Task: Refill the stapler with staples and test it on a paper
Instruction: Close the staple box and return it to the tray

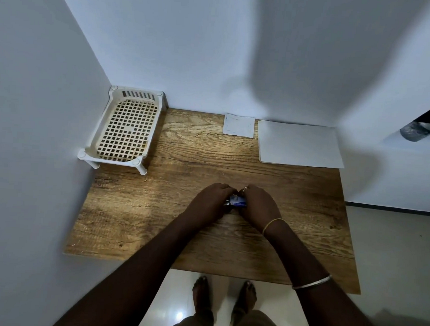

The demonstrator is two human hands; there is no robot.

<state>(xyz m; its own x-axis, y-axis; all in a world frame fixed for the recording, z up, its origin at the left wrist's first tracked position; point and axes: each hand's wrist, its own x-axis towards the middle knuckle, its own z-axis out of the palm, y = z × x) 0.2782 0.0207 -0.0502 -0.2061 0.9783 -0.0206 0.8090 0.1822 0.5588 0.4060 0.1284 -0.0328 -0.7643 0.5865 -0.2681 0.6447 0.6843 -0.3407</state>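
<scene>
Standing at the near edge of a wooden table (156,222). Two bare feet (202,294) are showing on the pale floor (391,247) below it, with olive trouser legs at the bottom of the view.

Both forearms are reaching forward over the table. The right one is wearing a thin silver bangle (312,282) well up the arm and a yellowish band (271,224) at the wrist.

The left hand (208,202) and right hand (259,206) are meeting at mid-table, knuckles up, fingers curled inward. Between them they are gripping a small blue-and-white item (238,202), with a bit of grey metal peeking out at its left end. It is mostly being covered by the hands, so I cannot tell whether it is the stapler or the staple box. It is sitting low, at or just above the tabletop. A ring (245,188) is catching light on a right-hand finger.

Farther back, a white plastic lattice rack (112,158) on short legs is standing in the far left corner, against both walls. A small square of paper (239,125) is lying at the far edge near the middle. Just beside it to the right, a larger white sheet (299,145) is lying flat, well apart from the hands.

A dark, blurred object (420,128) is jutting in at the right edge.
</scene>
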